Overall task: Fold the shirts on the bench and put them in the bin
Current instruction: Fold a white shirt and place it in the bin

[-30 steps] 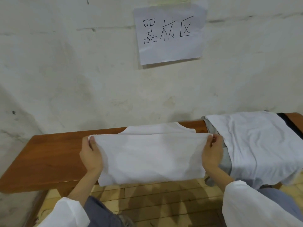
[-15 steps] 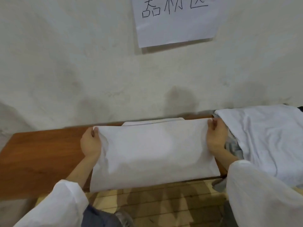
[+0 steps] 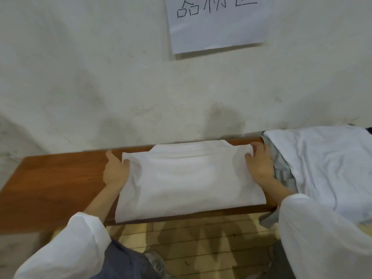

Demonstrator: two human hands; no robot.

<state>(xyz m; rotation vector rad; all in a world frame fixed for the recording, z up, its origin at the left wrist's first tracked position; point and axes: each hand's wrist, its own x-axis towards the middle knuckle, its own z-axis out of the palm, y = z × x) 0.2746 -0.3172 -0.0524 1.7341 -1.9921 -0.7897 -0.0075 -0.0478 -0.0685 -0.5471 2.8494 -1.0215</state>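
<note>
Matt cloth shirt [image 3: 189, 178] on smooth, glossy wooden bench [image 3: 50, 178].

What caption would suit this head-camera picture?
Left hand and right hand grip the far corners of a folded white shirt on a wooden bench.

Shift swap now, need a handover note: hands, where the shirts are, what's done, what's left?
Left hand: thumb on the far-left corner of the folded white shirt; grip unclear.
Right hand: pinches its far-right corner.
The shirt lies flat on the brown wooden bench, with the unfolded white-and-grey shirt pile to its right.
Done: this fold laid down.
To do: finish it, fold the pile, bin everything; bin not in view.
</note>
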